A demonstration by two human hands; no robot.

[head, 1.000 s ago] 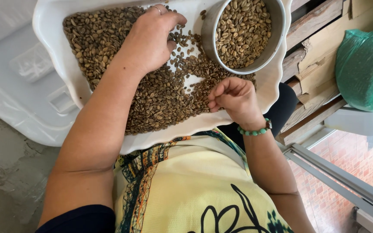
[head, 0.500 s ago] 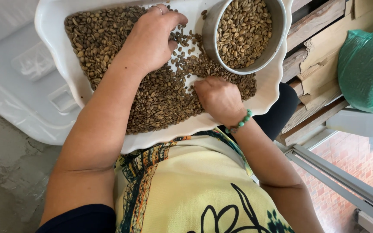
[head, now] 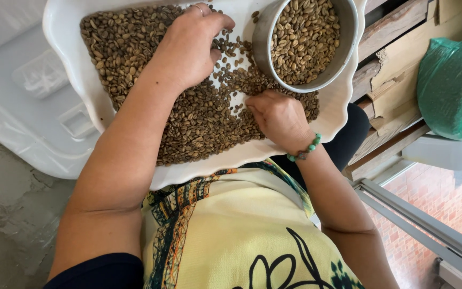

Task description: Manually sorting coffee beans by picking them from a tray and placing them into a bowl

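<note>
Sorting through pale brown unroasted coffee beans (head: pixel 199 123) spread over a white scalloped plastic tray (head: pixel 65 48), apparently mid-way, with a bare patch cleared at the centre. Resting the left hand (head: pixel 188 45) palm down on the heap, grip released, grasping nothing. Dipping the right hand (head: pixel 276 115) into the beans just below a round grey metal bowl (head: pixel 260 43) already filled with more; fingers bunched, cannot tell whether pinching a bean. Probably calls for a fine pinch next. Beans directly under both hands.
</note>
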